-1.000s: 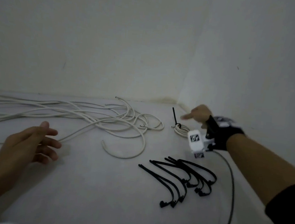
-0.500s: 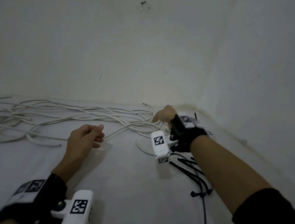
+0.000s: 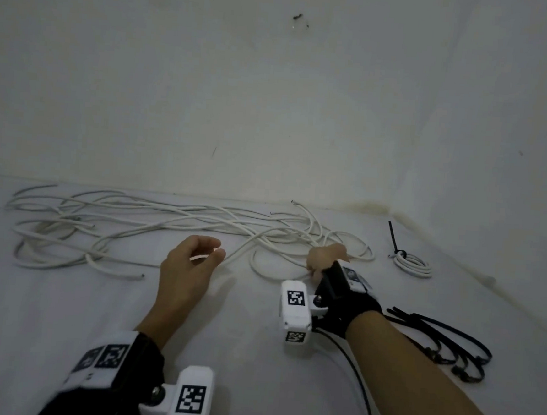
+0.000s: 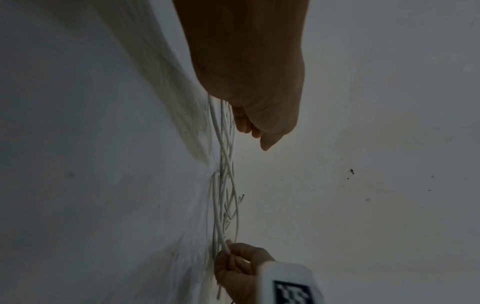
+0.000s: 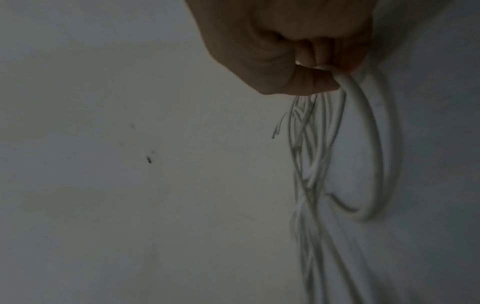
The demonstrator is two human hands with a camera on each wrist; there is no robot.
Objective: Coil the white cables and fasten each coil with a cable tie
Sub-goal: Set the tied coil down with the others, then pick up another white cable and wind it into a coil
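Several loose white cables (image 3: 153,220) lie tangled across the back of the white surface. My left hand (image 3: 211,251) is curled round one strand that runs off to the right; in the left wrist view (image 4: 249,127) its fingers curl beside the strands. My right hand (image 3: 324,257) pinches a thick white cable (image 5: 369,127) between thumb and fingers at the right side of the tangle, and this cable bends into a loop below the hand. A finished small coil (image 3: 413,266) bound by a black tie lies at the far right.
A pile of black cable ties (image 3: 444,345) lies right of my right forearm. Walls close the surface at the back and the right. A black wire (image 3: 359,387) runs from the right wrist camera toward me.
My right hand moved left from the tied coil to the loose cables and took hold of one. My left hand moved forward and right and curled round a strand.
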